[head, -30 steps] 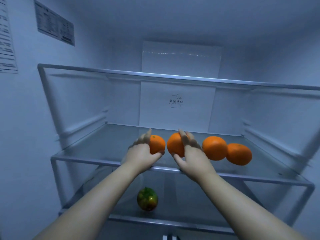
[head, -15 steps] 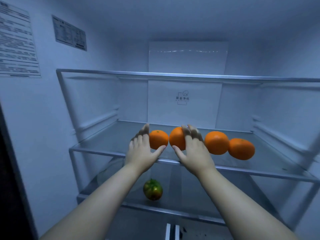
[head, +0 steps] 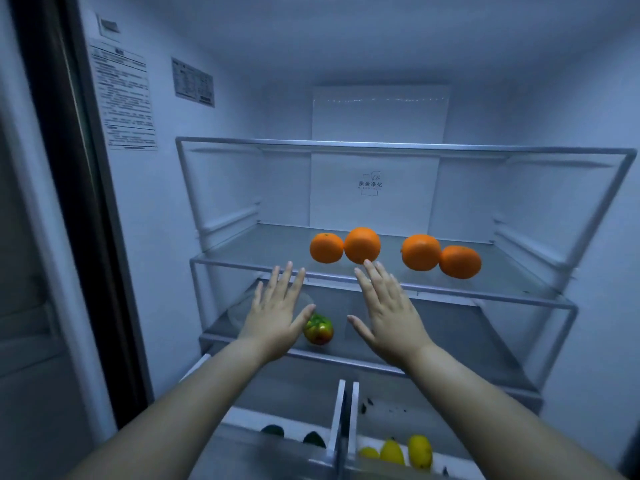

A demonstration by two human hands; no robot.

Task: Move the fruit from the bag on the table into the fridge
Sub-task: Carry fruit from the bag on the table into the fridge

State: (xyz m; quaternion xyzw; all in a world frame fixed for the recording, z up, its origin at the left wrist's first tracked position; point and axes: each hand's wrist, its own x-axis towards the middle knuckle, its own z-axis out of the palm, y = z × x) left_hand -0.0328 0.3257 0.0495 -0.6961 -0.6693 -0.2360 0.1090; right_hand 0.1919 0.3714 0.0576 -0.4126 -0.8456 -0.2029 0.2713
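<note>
My left hand (head: 277,308) and right hand (head: 389,311) hover empty, fingers spread, just in front of the glass shelf (head: 485,289), where 4 oranges (head: 362,244) sit in a row, set back from the edge, likely against rolling off.

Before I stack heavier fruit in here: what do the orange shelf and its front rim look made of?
The shelf looks like clear glass: the green-red fruit on the level below shows through it. Its front rim looks like a pale, satin strip, metal or metal-look plastic; I cannot tell which. The oranges rest directly on the pane.
</note>
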